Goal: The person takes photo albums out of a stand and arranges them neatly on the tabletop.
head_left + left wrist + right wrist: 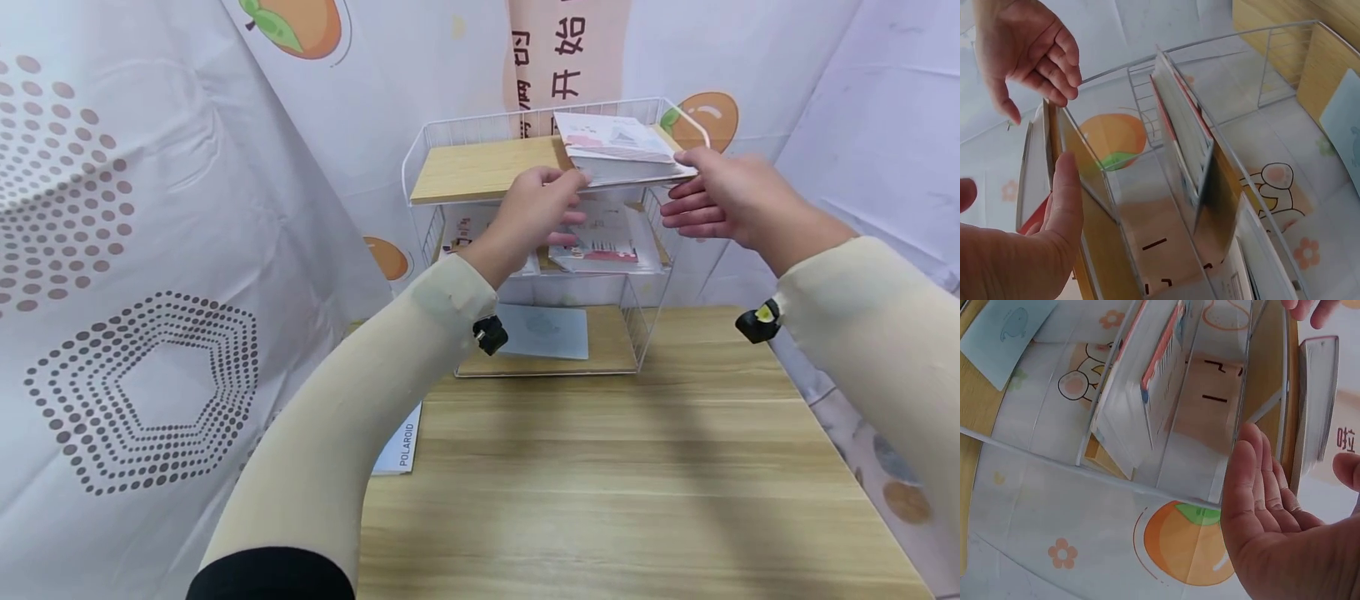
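Note:
A small stack of booklets with pale, pink-printed covers (618, 142) lies at the right of the rack's wooden top shelf (480, 167). At its front left corner is my left hand (536, 204), thumb side touching or very near the edge, fingers fairly straight. My right hand (731, 200) stands at the front right corner with the thumb by the upper edge and its other fingers loosely extended below. In the right wrist view, the right palm (1285, 519) faces the booklets' edge (1319, 394), and nothing is enclosed by the fingers. Firm contact is hard to tell.
More booklets (600, 237) lie on the middle shelf of the white wire rack (651, 312). A light blue notebook (543, 332) rests on the bottom shelf. At the left, a book marked POLAROID (401, 446) lies on the wooden table (600, 500), partly behind my left sleeve.

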A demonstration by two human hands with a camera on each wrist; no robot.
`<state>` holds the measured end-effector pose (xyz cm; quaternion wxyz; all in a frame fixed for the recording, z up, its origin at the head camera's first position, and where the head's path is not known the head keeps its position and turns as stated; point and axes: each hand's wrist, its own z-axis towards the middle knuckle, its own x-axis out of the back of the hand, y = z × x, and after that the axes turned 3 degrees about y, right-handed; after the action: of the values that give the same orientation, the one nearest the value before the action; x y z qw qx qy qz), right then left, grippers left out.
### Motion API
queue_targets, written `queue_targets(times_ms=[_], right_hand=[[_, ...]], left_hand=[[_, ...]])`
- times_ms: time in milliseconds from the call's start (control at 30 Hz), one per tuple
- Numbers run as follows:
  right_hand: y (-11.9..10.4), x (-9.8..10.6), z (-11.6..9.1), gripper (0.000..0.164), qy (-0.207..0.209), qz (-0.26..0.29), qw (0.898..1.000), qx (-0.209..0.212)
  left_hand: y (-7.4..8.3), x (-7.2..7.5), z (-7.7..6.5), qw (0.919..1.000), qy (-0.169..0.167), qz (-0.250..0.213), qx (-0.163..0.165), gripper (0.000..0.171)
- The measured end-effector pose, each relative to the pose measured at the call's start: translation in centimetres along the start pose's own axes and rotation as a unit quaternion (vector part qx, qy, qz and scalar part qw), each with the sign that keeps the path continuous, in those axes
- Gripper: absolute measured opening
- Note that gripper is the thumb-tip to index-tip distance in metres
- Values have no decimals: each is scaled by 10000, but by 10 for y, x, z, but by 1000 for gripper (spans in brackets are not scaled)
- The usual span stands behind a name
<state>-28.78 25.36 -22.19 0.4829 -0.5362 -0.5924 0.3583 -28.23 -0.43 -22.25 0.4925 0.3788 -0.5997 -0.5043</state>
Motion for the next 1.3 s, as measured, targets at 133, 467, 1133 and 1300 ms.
queue_targets(times_ms=[133, 467, 1133, 1300], right_hand=[[-1, 3, 3, 55, 188, 63, 9998, -97], [-1, 6, 7, 50, 352, 330, 9986, -199], [-1, 11, -2, 44, 410, 315, 9987, -22], [1, 13, -6, 42, 363, 457, 9983, -9]], left_hand=[[4, -3, 4, 9994, 95, -315, 80, 52], [7, -4, 12, 9979, 124, -540, 332, 54], [6, -1, 9, 9949, -229, -964, 181, 43], [5, -1, 8, 9950, -249, -968, 90, 46]])
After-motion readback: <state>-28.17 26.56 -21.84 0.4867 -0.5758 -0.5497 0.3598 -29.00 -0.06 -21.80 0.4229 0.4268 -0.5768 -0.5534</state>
